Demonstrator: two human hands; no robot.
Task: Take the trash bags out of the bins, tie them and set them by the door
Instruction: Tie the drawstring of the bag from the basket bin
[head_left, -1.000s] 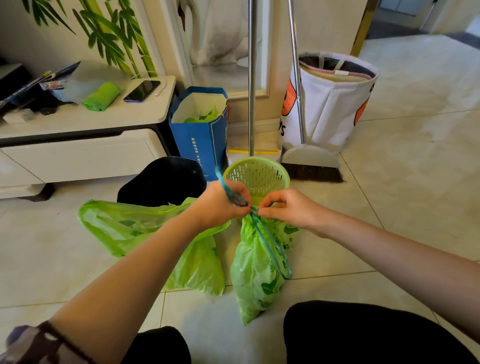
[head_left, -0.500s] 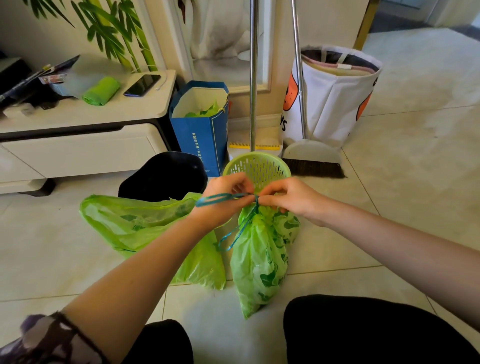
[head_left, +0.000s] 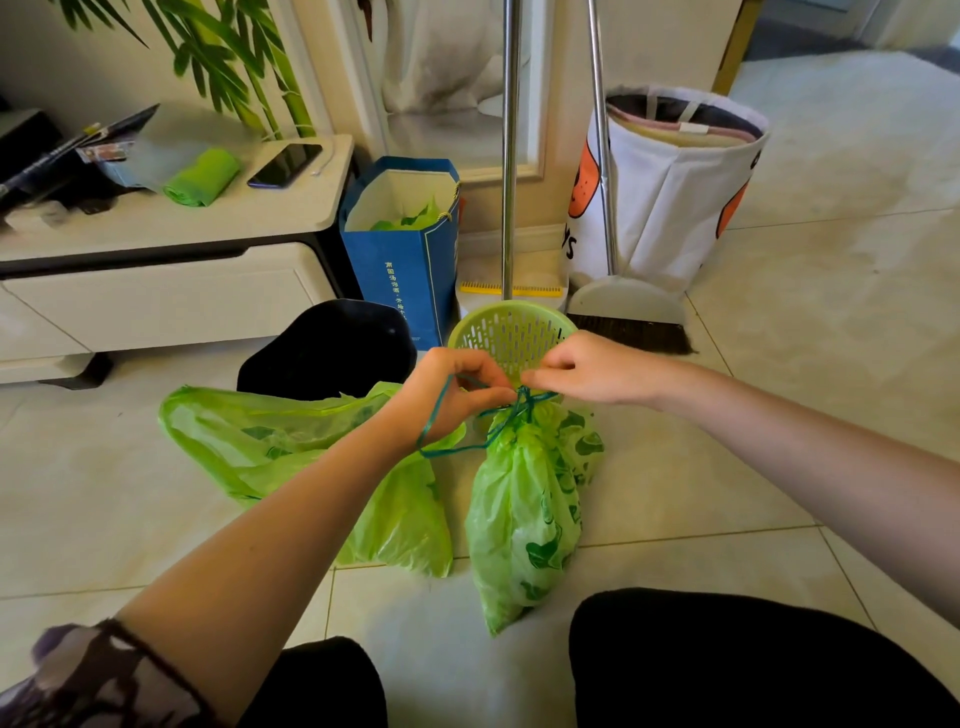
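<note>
A filled green trash bag (head_left: 524, 514) stands on the tiled floor in front of my knees, its neck gathered by a teal drawstring (head_left: 493, 426). My left hand (head_left: 457, 395) pinches one strand of the drawstring, a loop hanging below it. My right hand (head_left: 587, 371) pinches the other strand right at the bag's neck. A second green trash bag (head_left: 291, 447) lies flat and open to the left, under my left forearm. Behind my hands stand a small green slotted bin (head_left: 509, 332) and a black bin (head_left: 332, 348).
A blue paper bag (head_left: 400, 260) with green scraps stands against the wall. A broom (head_left: 628, 312), a dustpan (head_left: 511, 291) and a white fabric basket (head_left: 675, 192) sit beside it. A low white cabinet (head_left: 156, 301) at left carries a phone (head_left: 284, 164) and a green bag roll (head_left: 202, 176).
Both hands have drawn the drawstring into a crossing at the bag's neck. The long loop that hung down the bag's front now trails shorter under my left hand.
</note>
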